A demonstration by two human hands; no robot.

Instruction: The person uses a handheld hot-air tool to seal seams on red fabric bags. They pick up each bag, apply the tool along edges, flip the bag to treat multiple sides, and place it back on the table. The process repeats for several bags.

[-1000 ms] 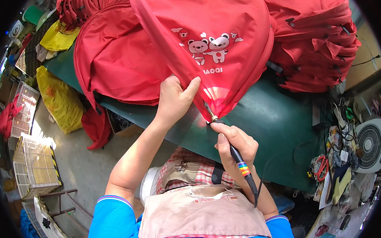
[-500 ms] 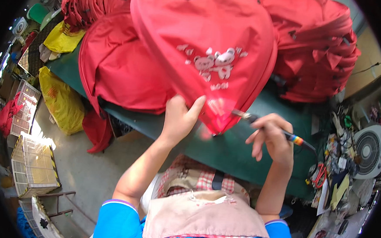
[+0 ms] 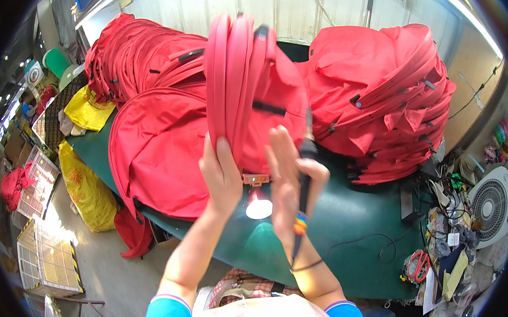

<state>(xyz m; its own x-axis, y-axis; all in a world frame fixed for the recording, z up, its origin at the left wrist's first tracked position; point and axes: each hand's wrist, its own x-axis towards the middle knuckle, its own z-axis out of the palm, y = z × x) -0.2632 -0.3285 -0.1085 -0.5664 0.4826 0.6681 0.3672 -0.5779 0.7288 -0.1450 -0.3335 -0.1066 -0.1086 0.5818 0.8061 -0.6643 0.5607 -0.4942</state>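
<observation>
Both my hands hold up a red fabric bag (image 3: 252, 94), turned edge-on so its red straps and black buckles face me. My left hand (image 3: 222, 177) grips its lower left edge. My right hand (image 3: 291, 172) presses flat against the bag's lower right while also clamping a thin black rod-shaped tool (image 3: 305, 179) with a multicoloured band and a trailing cord. A small orange tag hangs at the bag's bottom edge. Under the hands lies another red bag (image 3: 155, 152), spread flat on the green table (image 3: 349, 222).
Tall heaps of red bags (image 3: 386, 97) stand at the table's back right and back left (image 3: 138, 58). Yellow sacks (image 3: 86, 189) and wire crates (image 3: 44, 256) sit on the floor at left. A white fan (image 3: 489, 205), red scissors (image 3: 416, 264) and clutter crowd the right.
The bag was lying face-up on the table with its printed front showing; now both hands have lifted and turned it edge-on. My right hand came back from the right onto the bag.
</observation>
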